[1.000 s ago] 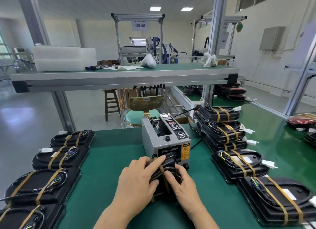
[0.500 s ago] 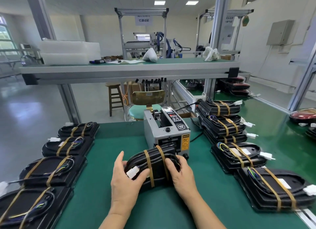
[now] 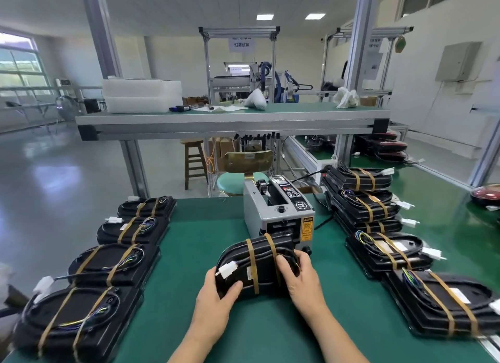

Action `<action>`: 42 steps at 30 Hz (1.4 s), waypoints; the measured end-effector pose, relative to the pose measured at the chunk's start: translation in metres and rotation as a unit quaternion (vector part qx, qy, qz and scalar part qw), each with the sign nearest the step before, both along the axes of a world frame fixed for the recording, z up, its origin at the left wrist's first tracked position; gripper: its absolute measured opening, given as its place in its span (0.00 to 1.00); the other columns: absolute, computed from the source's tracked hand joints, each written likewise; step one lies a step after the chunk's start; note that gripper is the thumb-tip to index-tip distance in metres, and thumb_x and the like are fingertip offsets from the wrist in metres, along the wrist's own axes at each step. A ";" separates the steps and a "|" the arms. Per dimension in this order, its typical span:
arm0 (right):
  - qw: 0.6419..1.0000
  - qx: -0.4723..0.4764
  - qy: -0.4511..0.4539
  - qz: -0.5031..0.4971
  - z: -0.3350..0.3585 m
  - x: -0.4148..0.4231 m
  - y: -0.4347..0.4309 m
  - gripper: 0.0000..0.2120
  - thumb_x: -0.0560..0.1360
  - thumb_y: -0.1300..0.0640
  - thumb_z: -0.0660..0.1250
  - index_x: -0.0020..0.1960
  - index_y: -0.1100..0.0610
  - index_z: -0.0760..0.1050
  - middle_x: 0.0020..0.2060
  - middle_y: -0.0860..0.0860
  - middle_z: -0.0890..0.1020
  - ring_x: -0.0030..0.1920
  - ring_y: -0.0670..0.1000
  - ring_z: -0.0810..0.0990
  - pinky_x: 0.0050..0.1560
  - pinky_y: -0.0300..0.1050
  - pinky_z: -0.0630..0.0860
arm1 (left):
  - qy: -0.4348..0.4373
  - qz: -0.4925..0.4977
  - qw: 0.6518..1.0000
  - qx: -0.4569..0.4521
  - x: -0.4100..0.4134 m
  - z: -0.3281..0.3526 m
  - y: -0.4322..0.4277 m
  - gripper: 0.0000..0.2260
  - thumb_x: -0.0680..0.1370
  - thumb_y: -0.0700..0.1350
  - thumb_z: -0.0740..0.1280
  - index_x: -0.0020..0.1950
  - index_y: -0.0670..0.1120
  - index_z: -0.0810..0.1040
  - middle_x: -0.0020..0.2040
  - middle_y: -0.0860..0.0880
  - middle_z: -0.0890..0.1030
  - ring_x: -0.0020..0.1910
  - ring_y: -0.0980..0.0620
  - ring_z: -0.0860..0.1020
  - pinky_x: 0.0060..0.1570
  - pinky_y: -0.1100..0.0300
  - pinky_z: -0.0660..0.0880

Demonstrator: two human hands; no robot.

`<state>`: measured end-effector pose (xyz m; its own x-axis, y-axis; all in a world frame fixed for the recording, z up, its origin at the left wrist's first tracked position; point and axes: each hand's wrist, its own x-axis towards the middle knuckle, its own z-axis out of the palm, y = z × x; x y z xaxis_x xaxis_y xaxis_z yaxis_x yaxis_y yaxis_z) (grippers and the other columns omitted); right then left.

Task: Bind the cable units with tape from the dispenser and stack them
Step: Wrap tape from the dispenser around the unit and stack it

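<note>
Watching from my remote seat, I see a row of four bound units [image 3: 113, 265] on the far left of the green counter [image 3: 189, 254]. They are black trays with coiled cable under two tan bands each, laid one behind another from the near corner towards the far edge (the nearest is blurred at the frame's border). Moving in, the left hand [image 3: 216, 305] grips the left end of the cable unit [image 3: 259, 257] at the middle of the counter. Its thumb is curled onto the top face and its fingers are wrapped round the left rim, just beside a white connector [image 3: 227, 270] that juts from that end. The unit is tilted, near edge low and far edge raised, and two tape bands [image 3: 253, 268] cross it side by side over the coiled cable. The grey dispenser [image 3: 276, 213] stands just behind it; I cannot tell whether the unit's far edge touches the outlet. The right hand [image 3: 305, 278] holds the right end, its thumb laid on top beside the right band and its fingers [image 3: 304, 258] curled round the rim and the cable loop there. Further right, two more bound units [image 3: 389, 251] lie one before the other along the counter's right side. Behind them a stack [image 3: 359, 200] of bound units rises beside the dispenser, their white connectors pointing right.
</note>
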<state>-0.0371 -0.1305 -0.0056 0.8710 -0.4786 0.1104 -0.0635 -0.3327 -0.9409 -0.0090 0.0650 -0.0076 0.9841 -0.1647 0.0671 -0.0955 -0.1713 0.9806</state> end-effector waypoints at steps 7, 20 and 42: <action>1.000 0.005 0.016 0.014 -0.001 -0.007 0.016 0.26 0.70 0.38 0.72 0.63 0.42 0.66 0.55 0.38 0.79 0.57 0.37 0.76 0.52 0.35 0.70 | -0.001 0.048 0.998 -0.046 0.009 -0.009 0.001 0.18 0.76 0.38 0.72 0.61 0.54 0.74 0.52 0.59 0.82 0.52 0.65 0.79 0.49 0.73 0.71; 0.993 -0.080 0.020 0.086 -0.013 0.046 0.095 0.41 0.72 0.49 0.74 0.77 0.50 0.55 0.66 0.40 0.69 0.61 0.37 0.68 0.56 0.23 0.60 | 0.049 0.200 0.951 -0.229 0.061 0.008 0.042 0.22 0.79 0.34 0.65 0.68 0.54 0.65 0.64 0.47 0.74 0.56 0.53 0.76 0.64 0.53 0.69; 0.990 -0.033 -0.021 0.138 0.075 0.253 0.198 0.23 0.72 0.42 0.71 0.64 0.49 0.72 0.57 0.45 0.80 0.60 0.50 0.77 0.57 0.44 0.73 | -0.008 0.294 0.952 -0.087 0.265 0.108 0.154 0.25 0.77 0.46 0.71 0.72 0.52 0.68 0.66 0.48 0.75 0.63 0.45 0.76 0.63 0.44 0.74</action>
<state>0.2157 0.0673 0.0695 0.9612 -0.2145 0.1733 0.0775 -0.3930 -0.9163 0.2562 0.2185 0.1008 0.9011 0.4296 0.0585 -0.0484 -0.0344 0.9982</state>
